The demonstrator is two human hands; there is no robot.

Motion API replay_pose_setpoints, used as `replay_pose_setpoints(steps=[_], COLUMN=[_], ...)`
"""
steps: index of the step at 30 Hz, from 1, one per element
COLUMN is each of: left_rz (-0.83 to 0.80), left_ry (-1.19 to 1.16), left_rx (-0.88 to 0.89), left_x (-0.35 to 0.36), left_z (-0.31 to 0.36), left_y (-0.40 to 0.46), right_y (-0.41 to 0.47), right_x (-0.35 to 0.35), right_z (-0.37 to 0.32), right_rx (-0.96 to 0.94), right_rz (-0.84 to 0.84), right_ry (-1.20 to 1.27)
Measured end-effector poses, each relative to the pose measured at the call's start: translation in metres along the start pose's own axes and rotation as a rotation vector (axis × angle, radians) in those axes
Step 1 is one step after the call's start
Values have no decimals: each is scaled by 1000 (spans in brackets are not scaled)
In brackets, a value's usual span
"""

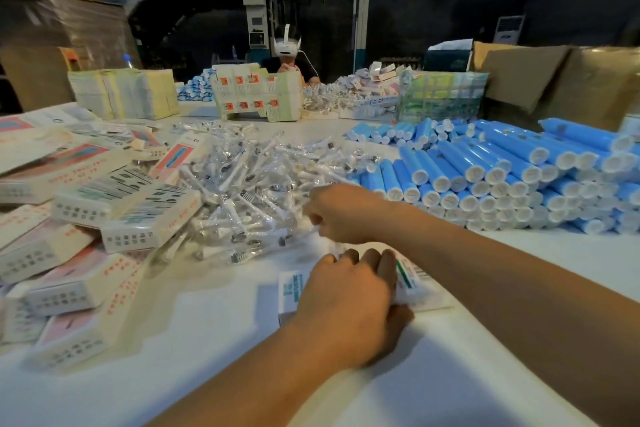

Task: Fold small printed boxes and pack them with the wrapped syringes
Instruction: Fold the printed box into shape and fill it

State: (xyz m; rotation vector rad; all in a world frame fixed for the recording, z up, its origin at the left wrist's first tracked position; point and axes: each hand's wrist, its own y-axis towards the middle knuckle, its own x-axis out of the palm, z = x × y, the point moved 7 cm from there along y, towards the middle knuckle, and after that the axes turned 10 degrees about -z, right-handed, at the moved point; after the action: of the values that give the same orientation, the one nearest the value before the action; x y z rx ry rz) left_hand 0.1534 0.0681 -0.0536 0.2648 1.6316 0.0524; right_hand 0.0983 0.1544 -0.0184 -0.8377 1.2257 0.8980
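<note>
A small white printed box lies on the white table in front of me. My left hand lies over it with fingers curled round its far end. Just beyond, my right hand reaches into the edge of a heap of clear-wrapped syringes; its fingers are curled and seem to pinch one wrapped syringe, though blur hides the tips. The heap fills the middle of the table.
Folded printed boxes are piled at the left. Stacked blue tubes with white caps fill the right. Bundles of flat cartons and brown cardboard boxes stand at the back, where another person works.
</note>
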Motion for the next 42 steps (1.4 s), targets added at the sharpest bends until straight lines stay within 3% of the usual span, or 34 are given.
replay_pose_setpoints(steps=[4,9,11,15,21,25,30,34,39,42], left_rz=[14,101,119,119,131,153,187,200,215,219], left_ry=[-20,-50,-41,-41,-24,-35,-64,-80,-97,-107], left_rx=[-17,-89,-123,-144,-138,-129,-154,-151,-160,-201], left_x=[-1,-4,-5,-5,-6,-6,-9,-11,-12,-13], left_z=[-8,-19,-22,-19,-15,-11,-13,-12,-14,-21], left_y=[2,3,5,7,7,8,7,6,6,5], right_y=[-70,-173,-193,-198,-187,-183,-187,-192,-180,-197], right_x=[-32,-10,11,41,38,47,43,37,29,19], right_z=[49,111,115,104,91,79,76,68,48,54], right_rx=[216,488,513,506,504,542,639,631,520,573], right_rz=[234,689,777,833,886,899,906,952,735,916], right_ry=[314,1139,1407,1602,1411,1408,1131,1136,978,830])
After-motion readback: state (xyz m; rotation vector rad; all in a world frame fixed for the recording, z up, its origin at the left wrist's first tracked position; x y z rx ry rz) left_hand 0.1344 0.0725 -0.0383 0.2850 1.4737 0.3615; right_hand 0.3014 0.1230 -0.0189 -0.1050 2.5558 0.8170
